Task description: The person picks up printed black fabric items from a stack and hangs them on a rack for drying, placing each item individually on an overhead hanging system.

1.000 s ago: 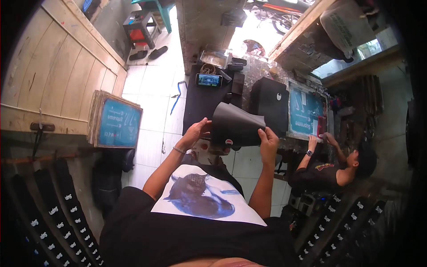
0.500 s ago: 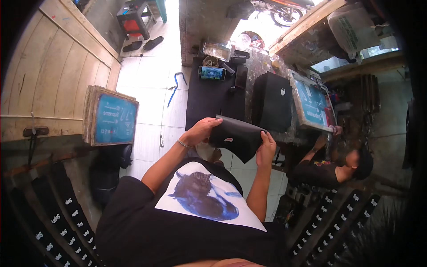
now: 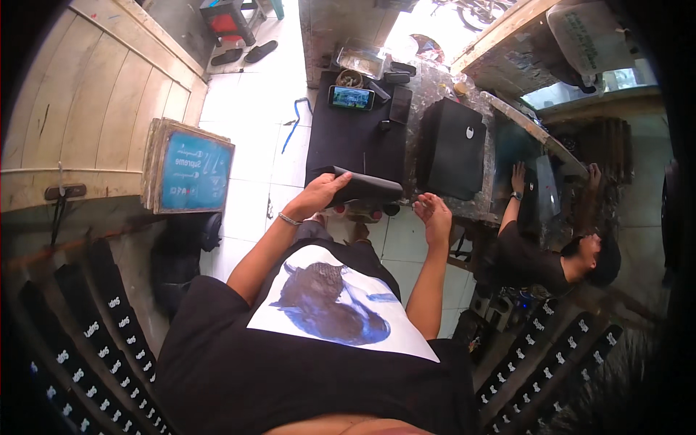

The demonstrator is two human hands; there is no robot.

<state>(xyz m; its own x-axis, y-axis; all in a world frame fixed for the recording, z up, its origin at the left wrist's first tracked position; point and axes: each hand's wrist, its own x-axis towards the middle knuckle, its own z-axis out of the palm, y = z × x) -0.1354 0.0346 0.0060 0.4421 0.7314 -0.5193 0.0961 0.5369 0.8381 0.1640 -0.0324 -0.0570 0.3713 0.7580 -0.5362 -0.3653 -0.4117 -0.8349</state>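
Note:
My left hand (image 3: 326, 193) grips the left end of a black flexible sheet (image 3: 375, 188), thumb on top. The sheet looks curled or seen nearly edge-on, just in front of the black-covered work table (image 3: 344, 148). To the right of its free end is my right hand (image 3: 433, 214), apart from the sheet, with fingers loosely bent and nothing visible in them. A stack of black sheets (image 3: 451, 152) with a small white emblem on top lies on the table, beyond my right hand.
A lit phone (image 3: 351, 97) stands by a roll of tape (image 3: 350, 79) on the table. At right a co-worker (image 3: 540, 254) holds up a tilted wooden frame (image 3: 540, 134) over a black sheet. Printing frames (image 3: 192, 170) lean at left. Black printed strips (image 3: 109, 348) hang on both sides.
My right hand has let go of the sheet, which has moved toward the table and curled. The co-worker's frame has tilted up, with a hand now reaching beneath it.

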